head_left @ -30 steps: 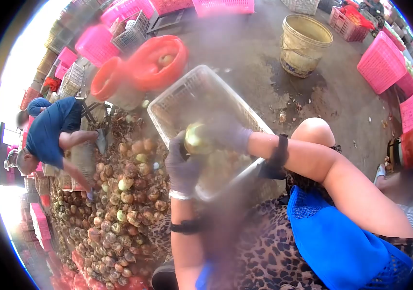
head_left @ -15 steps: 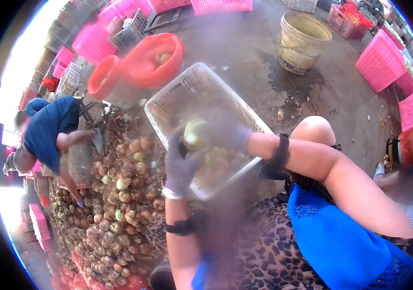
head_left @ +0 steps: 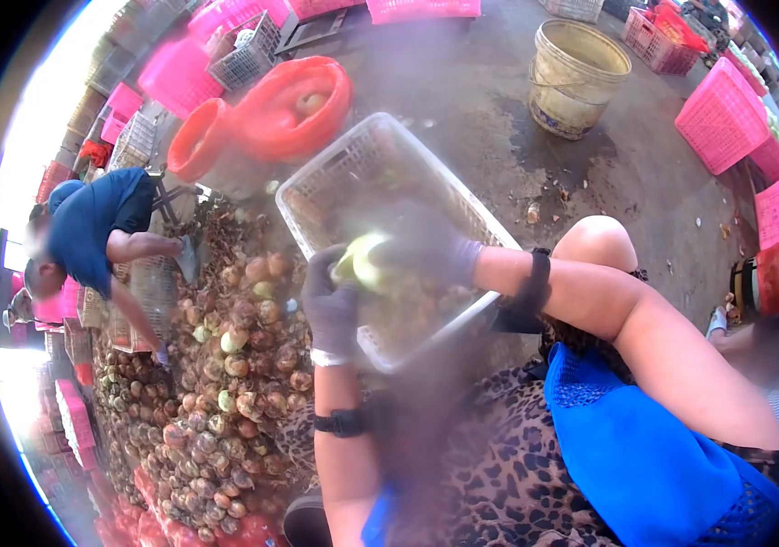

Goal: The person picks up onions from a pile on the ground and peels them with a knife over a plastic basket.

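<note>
A pale green, peeled-looking onion (head_left: 364,260) is held between my two gloved hands, above a white plastic crate (head_left: 379,351). My left hand (head_left: 328,301) is closed around the onion's near left side, thumb and fingers against it. My right hand (head_left: 430,248) is at the onion's right side, its fingers curled and blurred by a smear on the lens. Whether it grips a tool cannot be made out. Inside the crate, the contents look hazy.
Many unpeeled onions (head_left: 212,438) are heaped on the floor at left, where a co-worker in blue (head_left: 93,237) bends over. Red basins (head_left: 294,109) stand beyond the crate. A dirty bucket (head_left: 576,82) and pink crates (head_left: 722,114) are farther right. Another person's leg (head_left: 740,342) shows at the right edge.
The onion has turned a little between my hands, and my left fingers have closed in on it. The co-worker's arm has shifted slightly over the heap.
</note>
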`<state>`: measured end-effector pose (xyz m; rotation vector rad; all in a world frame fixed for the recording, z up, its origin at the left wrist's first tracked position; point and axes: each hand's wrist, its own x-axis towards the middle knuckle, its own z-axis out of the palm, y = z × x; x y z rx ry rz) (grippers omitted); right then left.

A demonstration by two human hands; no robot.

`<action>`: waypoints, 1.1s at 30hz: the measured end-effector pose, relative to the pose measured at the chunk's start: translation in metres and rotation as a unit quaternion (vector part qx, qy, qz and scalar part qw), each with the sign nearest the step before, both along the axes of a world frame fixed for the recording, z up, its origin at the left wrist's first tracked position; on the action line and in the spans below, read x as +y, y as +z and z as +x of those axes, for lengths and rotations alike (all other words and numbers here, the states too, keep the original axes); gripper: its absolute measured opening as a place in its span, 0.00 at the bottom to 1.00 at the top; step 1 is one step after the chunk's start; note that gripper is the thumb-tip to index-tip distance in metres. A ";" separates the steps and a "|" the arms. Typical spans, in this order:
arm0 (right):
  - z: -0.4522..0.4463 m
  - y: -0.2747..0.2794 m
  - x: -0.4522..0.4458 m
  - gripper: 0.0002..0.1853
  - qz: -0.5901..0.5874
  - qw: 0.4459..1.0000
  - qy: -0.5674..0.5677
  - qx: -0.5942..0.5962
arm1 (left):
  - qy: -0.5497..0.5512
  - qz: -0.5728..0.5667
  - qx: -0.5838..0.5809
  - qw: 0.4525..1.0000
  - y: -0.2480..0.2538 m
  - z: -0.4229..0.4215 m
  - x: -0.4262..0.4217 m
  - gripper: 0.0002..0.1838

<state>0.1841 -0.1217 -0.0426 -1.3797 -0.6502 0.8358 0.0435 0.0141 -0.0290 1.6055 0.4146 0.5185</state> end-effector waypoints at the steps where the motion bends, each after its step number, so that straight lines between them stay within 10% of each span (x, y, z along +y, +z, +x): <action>1: -0.003 0.005 -0.002 0.22 0.001 1.000 0.007 0.020 | 0.013 -0.058 -0.026 0.998 -0.011 -0.001 0.010 0.19; 4: -0.012 0.026 -0.012 0.23 0.005 0.993 0.032 0.118 | 0.077 -0.186 0.045 0.978 -0.024 0.007 0.023 0.20; 6: -0.010 0.033 -0.013 0.19 0.019 0.984 0.033 0.176 | 0.041 0.201 0.071 0.976 -0.062 0.007 0.040 0.24; 7: -0.004 0.029 -0.011 0.17 0.037 0.979 0.032 0.198 | 0.068 0.220 0.107 0.967 -0.030 0.007 0.027 0.28; 8: 0.003 0.018 -0.008 0.16 0.055 0.973 0.029 0.221 | 0.026 -0.096 0.008 0.995 -0.009 0.002 0.019 0.32; 11: 0.007 0.002 -0.003 0.15 0.029 0.964 0.017 0.265 | -0.136 -0.165 -0.055 0.975 0.026 0.004 -0.004 0.34; 17: -0.005 -0.004 0.002 0.21 0.038 0.994 -0.006 -0.097 | -0.094 -0.242 -0.079 0.962 0.035 0.005 -0.027 0.22; 22: -0.016 0.023 -0.020 0.31 -0.042 0.872 0.030 -0.487 | -0.064 -0.163 0.005 0.985 0.026 -0.001 -0.011 0.46; 26: -0.007 0.001 -0.017 0.33 -0.125 0.852 0.031 -0.508 | -0.136 -0.154 0.017 0.979 0.032 -0.004 -0.007 0.44; 30: 0.036 -0.055 0.011 0.32 -0.249 0.938 0.057 -0.234 | -0.149 -0.322 -0.057 0.933 0.039 -0.014 -0.019 0.43; 33: 0.004 -0.027 -0.002 0.26 -0.171 0.877 0.091 -0.439 | -0.104 -0.374 -0.017 0.922 0.028 -0.021 -0.009 0.42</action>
